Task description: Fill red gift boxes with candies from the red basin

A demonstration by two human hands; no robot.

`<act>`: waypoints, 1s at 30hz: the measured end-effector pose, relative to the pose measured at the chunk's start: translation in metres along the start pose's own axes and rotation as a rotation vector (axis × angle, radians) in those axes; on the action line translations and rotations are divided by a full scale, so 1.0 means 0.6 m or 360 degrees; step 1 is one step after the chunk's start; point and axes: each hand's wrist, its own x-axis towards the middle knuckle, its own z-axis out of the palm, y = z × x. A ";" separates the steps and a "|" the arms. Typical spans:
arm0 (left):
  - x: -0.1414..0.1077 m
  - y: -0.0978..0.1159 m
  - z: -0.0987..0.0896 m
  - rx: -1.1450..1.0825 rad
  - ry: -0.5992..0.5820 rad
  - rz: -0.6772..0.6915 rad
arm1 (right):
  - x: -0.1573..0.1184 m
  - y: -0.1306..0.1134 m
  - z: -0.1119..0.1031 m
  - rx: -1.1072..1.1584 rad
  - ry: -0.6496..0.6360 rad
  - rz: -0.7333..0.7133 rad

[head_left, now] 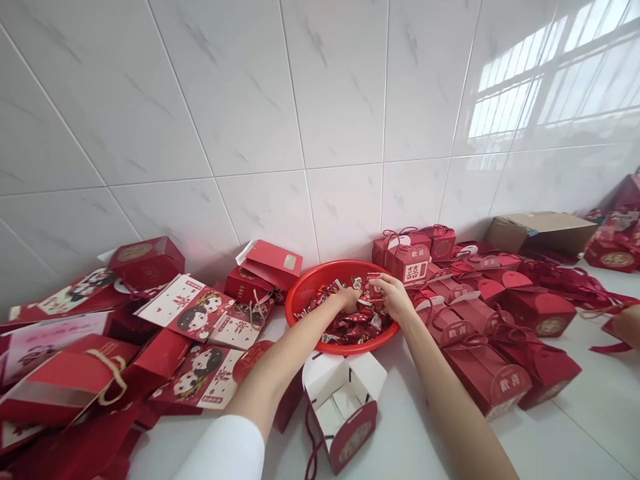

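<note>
One red basket sits at the middle of the white tiled surface's back edge, by the wall, holding wrapped candies too many to count. Both hands are in it: the left hand reaches down among the candies, and whether its fingers are apart or together I cannot tell; the right hand, just beside it, has thumb and fingertips clamped on one small red packet. In front of the basket stands one open box, white inside, one dark red cord at its left. Toward the left side lie overlapping red boxes and bags, at least three with cartoon figures and two with twine loops. Toward the right, roughly a dozen closed red boxes crowd together, several tied with cords. One cardboard box lies near the back edge, farther right, and one other person's hand shows at the far right, near red ribbons.
</note>
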 end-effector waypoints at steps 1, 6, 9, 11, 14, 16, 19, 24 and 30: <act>-0.001 -0.001 0.002 -0.0003 0.0005 0.0010 | -0.001 -0.001 0.001 0.0007 0.0001 0.0003; -0.021 -0.025 -0.008 -0.0151 0.0051 0.0068 | -0.005 -0.006 0.003 0.0020 -0.0001 -0.0002; -0.039 -0.050 -0.025 -0.0309 0.0146 0.0080 | -0.004 -0.006 0.004 0.0015 -0.0011 -0.0009; -0.051 -0.068 -0.038 -0.0428 0.0223 0.0086 | -0.004 -0.006 0.004 0.0008 -0.0025 -0.0006; -0.070 -0.091 -0.054 -0.0590 0.0298 0.0105 | -0.003 -0.004 0.003 -0.0018 -0.0053 0.0002; -0.083 -0.101 -0.060 -0.0806 0.0356 0.0129 | -0.003 -0.002 0.002 -0.0047 -0.0068 0.0003; -0.100 -0.104 -0.064 -0.1254 0.0476 0.0156 | -0.003 0.000 0.000 -0.0093 -0.0083 0.0004; -0.120 -0.096 -0.067 -0.1549 0.0494 0.0106 | -0.006 -0.001 0.000 -0.0128 -0.0124 -0.0006; -0.123 -0.103 -0.060 -0.1487 0.0394 0.0008 | -0.009 -0.002 0.000 -0.0108 -0.0195 0.0038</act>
